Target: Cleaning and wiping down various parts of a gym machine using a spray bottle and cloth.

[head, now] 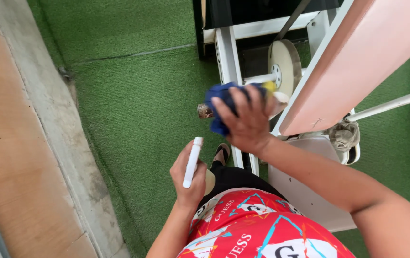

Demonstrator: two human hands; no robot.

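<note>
The right hand (247, 123) presses a crumpled blue cloth (224, 98) down over a horizontal bar (206, 111) of a white exercise machine, fingers spread and curled over the cloth so that it is clamped between palm and bar. Only the bar's rusty brown end cap shows, poking out from under the cloth toward the left of the view — so its long axis runs roughly left to right, under the hand and on toward the machine. A bit of yellow (269, 86) peeks out at the far edge of the cloth; what it is cannot be told. The left hand (188, 177) is held apart from the right, nearer the body, closed around a slim white tube-like bottle (192, 162) whose long axis stands nearly upright in the view, its upper end tilted slightly right, toward the cloth. Beyond the right hand sits a pale round pulley wheel (285, 64) on a white axle, set within the white machine frame (229, 57). A long pink padded bench (357, 62) slants across the upper right, close beside the wrist and covering part of the frame. Under it a grey rag (344, 134) lies bunched on a white base plate (305, 191). Green artificial turf (138, 95) covers the floor, with a concrete kerb (47, 119) and a brown wooden strip (4, 143) along the left. A foot in a sandal (221, 154) shows below the cloth.
</note>
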